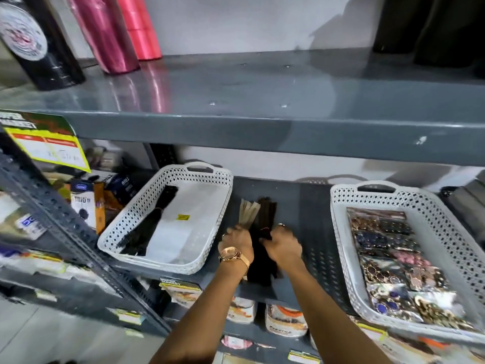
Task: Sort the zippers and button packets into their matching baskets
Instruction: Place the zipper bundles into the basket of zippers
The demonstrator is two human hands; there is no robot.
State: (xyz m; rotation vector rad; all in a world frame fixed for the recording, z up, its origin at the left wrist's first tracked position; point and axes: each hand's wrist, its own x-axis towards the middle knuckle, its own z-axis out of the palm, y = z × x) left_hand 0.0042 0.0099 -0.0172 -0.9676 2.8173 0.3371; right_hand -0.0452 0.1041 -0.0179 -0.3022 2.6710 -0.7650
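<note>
We see a bunch of zippers lying on the gray shelf, in the gap between two white baskets. The zippers sit right under both hands. Our left hand is closed around the pale, tan zippers on the left side of the bunch. Our right hand is closed around the dark brown zippers on the right side. The two hands are close together, almost touching, with the dark zippers between them.

Both arms reach forward and up from the bottom of the view, and the backs of the hands face us. The left wrist wears a gold watch. We see rings on both hands.

The zippers are long and thin. They run from near us toward the back wall. Their far ends fan out a little past the fingers, and their near ends stick out behind the wrists toward the front edge of the shelf.

The left basket holds a bunch of black zippers lying slanted along its left side. The right basket holds shiny button packets, stacked flat.
</note>
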